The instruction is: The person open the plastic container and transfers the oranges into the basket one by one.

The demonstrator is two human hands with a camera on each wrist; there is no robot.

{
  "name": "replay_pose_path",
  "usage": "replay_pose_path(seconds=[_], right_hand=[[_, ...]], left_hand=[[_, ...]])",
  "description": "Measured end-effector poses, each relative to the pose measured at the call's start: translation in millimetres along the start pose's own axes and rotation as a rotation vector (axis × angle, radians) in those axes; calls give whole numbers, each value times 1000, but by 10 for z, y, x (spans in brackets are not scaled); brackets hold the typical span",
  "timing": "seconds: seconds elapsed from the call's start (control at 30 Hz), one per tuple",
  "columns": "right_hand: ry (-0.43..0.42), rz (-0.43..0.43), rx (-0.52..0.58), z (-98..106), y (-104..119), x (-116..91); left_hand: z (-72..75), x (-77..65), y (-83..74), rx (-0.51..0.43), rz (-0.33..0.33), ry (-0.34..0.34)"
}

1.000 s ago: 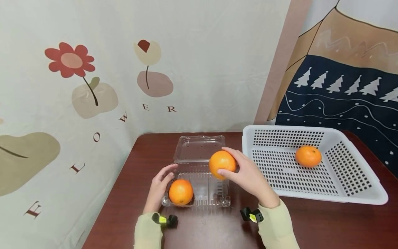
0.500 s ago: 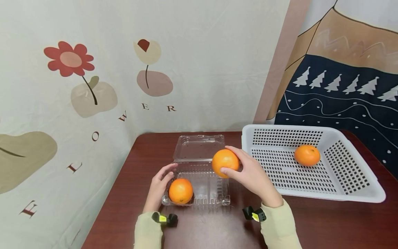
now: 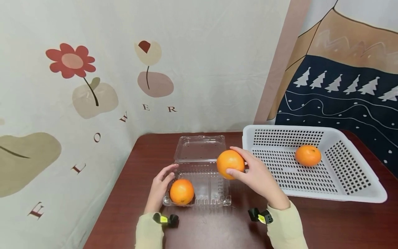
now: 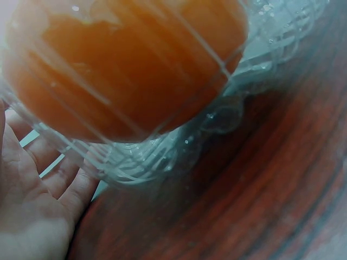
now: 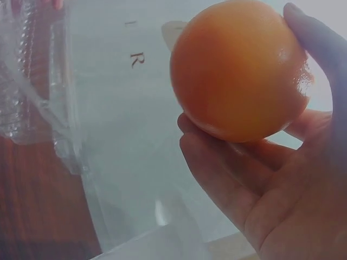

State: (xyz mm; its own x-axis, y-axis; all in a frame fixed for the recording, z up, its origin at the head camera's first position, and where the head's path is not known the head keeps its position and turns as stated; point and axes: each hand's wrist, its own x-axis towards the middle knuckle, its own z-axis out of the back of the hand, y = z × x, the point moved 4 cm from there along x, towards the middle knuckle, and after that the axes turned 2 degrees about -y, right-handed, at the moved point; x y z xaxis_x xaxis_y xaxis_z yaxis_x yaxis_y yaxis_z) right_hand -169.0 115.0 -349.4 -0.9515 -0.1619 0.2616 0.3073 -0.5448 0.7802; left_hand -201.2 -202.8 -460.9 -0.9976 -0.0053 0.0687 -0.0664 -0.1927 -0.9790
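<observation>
orange fruit (image 3: 229, 162) (glossy) between thumb (image 3: 237, 174) and fingers (image 5: 217, 170) of right hand (image 3: 260, 179)

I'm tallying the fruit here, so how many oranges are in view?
3: the held orange, in the right grip; the near orange, inside the clear container at its left side; the far orange, inside the white basket. None appear hidden.

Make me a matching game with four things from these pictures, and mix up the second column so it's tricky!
Column one:
1. Left hand
2. Right hand
3. Basket
4. Box

Column two:
A. White, full of little holes
B. Holding an orange
C. See-through, with its lid open
D. At the left side of something see-through

Pairs: 1-D, 2-B, 3-A, 4-C
</observation>
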Motion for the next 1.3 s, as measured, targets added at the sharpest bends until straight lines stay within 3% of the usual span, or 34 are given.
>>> replay_pose_path(seconds=[0.3,0.6,1.3], right_hand=[[22,-9,-4,64,-10,-31],[10,5,-37,131,-54,-54],[34,-32,-80,355,-161,-56]], left_hand=[[-10,-7,22,-3,21,-21],[-44,-84,-203,-2,58,-5],[-23,-68,-188,-16,51,-4]])
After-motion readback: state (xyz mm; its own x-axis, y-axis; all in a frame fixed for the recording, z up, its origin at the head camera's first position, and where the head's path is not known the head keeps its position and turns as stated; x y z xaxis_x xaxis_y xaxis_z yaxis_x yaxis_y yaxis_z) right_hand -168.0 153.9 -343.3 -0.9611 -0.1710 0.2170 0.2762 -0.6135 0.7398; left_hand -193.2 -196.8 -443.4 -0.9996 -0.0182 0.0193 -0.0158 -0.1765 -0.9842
